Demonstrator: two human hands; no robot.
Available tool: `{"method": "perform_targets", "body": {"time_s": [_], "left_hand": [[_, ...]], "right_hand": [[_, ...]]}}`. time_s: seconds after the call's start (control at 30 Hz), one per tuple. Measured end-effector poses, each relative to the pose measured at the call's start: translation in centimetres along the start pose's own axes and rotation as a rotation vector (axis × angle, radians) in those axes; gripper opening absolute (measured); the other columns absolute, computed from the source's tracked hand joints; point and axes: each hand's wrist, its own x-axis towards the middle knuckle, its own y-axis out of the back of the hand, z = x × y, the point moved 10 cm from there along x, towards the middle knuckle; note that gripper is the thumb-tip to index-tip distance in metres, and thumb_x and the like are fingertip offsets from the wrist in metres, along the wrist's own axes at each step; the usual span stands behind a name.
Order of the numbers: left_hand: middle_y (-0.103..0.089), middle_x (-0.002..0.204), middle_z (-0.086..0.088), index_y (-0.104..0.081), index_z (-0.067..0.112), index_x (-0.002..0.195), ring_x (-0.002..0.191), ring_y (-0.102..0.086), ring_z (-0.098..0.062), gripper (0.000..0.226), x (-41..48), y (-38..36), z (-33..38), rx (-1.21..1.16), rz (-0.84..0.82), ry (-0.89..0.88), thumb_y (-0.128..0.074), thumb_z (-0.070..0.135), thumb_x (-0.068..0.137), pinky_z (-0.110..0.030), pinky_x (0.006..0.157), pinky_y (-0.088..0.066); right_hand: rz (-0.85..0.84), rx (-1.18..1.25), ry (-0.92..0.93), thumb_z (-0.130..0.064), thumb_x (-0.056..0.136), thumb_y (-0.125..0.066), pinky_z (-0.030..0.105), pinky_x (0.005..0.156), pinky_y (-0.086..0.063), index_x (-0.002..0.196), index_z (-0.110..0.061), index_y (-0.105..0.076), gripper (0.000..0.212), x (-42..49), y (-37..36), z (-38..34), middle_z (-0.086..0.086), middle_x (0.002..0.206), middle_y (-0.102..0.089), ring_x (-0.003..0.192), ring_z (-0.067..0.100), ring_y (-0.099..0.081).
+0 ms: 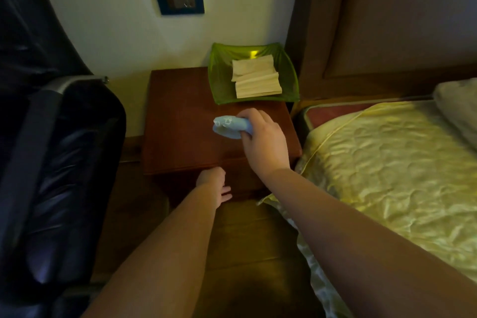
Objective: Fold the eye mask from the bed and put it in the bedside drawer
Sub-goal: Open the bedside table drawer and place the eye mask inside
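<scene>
Right hand (260,137) grips folded pale-blue fabric eye mask (228,126) over nightstand top; left hand (215,186), nearer, loosely curled at closed drawer front (242,183) below front edge.

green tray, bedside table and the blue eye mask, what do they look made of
Green tray: likely translucent plastic or glass; light glows through its glossy walls. Bedside table: reddish-brown wood or wood veneer with a smooth, dull sheen. Eye mask: soft pale-blue fabric, bunched and creased in the right hand.
</scene>
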Motion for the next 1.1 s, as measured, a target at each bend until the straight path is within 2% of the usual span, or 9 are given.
{"method": "perform_targets", "body": {"time_s": [0.1, 0.2, 0.37, 0.47, 0.57, 0.7, 0.9, 1.1], "left_hand": [[-0.05, 0.141, -0.02, -0.042, 0.006, 0.145, 0.122, -0.057, -0.033, 0.042, 2.4, -0.3, -0.9, -0.158, 0.03, -0.015, -0.041, 0.006, 0.103, -0.049, 0.087, -0.055], [-0.052, 0.139, -0.022, -0.044, 0.002, 0.142, 0.125, -0.053, -0.035, 0.041, 3.9, -0.4, -1.2, -0.291, 0.059, -0.03, -0.039, -0.001, 0.101, -0.051, 0.094, -0.054], [-0.054, 0.137, -0.021, -0.057, -0.001, 0.123, 0.126, -0.055, -0.031, 0.028, 6.0, -0.9, -1.9, -0.423, 0.061, -0.086, -0.04, 0.0, 0.101, -0.046, 0.098, -0.053], [-0.061, 0.117, -0.022, -0.056, -0.001, 0.125, 0.107, -0.064, -0.032, 0.027, 7.4, -0.5, -2.5, -0.554, 0.073, -0.06, -0.048, 0.0, 0.099, -0.045, 0.085, -0.058], [-0.059, 0.099, -0.021, -0.056, -0.001, 0.123, 0.093, -0.065, -0.032, 0.026, 7.8, -0.5, -2.5, -0.6, 0.034, -0.059, -0.053, 0.002, 0.097, -0.044, 0.075, -0.059], [-0.058, 0.097, -0.018, -0.056, 0.003, 0.121, 0.095, -0.064, -0.03, 0.024, 7.9, -1.0, -2.7, -0.622, 0.036, -0.063, -0.053, 0.003, 0.097, -0.045, 0.076, -0.059], [-0.057, 0.105, -0.015, -0.055, 0.01, 0.113, 0.095, -0.064, -0.027, 0.018, 8.1, -1.1, -2.9, -0.657, 0.02, -0.086, -0.057, 0.019, 0.097, -0.038, 0.063, -0.055], [-0.058, 0.114, -0.013, -0.048, 0.013, 0.133, 0.095, -0.065, -0.027, 0.042, 8.5, -1.2, -5.0, -0.815, 0.047, -0.076, -0.049, 0.034, 0.097, -0.036, 0.074, -0.056]], "right_hand": [[0.003, 0.002, 0.003, -0.002, 0.083, -0.066, 0.034, 0.073, -0.045, 0.109, -0.019, -0.063, 0.031, 0.0, -1.0, 1.0, 0.0, 0.103, -0.067, 0.085, 0.022, -0.063], [0.008, 0.014, 0.01, -0.001, 0.082, -0.065, 0.037, 0.073, -0.048, 0.109, -0.018, -0.064, 0.031, 0.2, -1.5, 1.4, 0.001, 0.103, -0.067, 0.086, 0.023, -0.063], [0.023, 0.043, 0.045, -0.002, 0.084, -0.065, 0.04, 0.072, -0.051, 0.107, -0.019, -0.063, 0.029, 0.3, -2.3, 1.1, 0.0, 0.101, -0.067, 0.084, 0.021, -0.063], [0.017, 0.053, 0.041, -0.003, 0.084, -0.064, 0.042, 0.072, -0.052, 0.107, -0.019, -0.063, 0.028, 0.1, -2.7, 1.3, 0.0, 0.101, -0.067, 0.084, 0.021, -0.063], [0.005, 0.049, 0.021, -0.002, 0.084, -0.064, 0.044, 0.073, -0.052, 0.107, -0.019, -0.063, 0.028, -0.1, -3.0, 1.8, 0.001, 0.101, -0.067, 0.084, 0.022, -0.063], [-0.023, 0.061, -0.011, -0.003, 0.086, -0.063, 0.045, 0.076, -0.052, 0.107, -0.019, -0.063, 0.027, -0.5, -3.4, 2.2, 0.0, 0.102, -0.066, 0.086, 0.022, -0.063], [-0.04, 0.075, -0.026, -0.003, 0.086, -0.063, 0.046, 0.075, -0.053, 0.108, -0.019, -0.063, 0.027, -0.6, -3.7, 2.5, 0.001, 0.102, -0.066, 0.085, 0.022, -0.062], [-0.043, 0.081, -0.039, -0.003, 0.087, -0.063, 0.046, 0.076, -0.052, 0.108, -0.018, -0.063, 0.026, -0.5, -3.9, 3.2, 0.002, 0.103, -0.066, 0.087, 0.024, -0.063]]}}
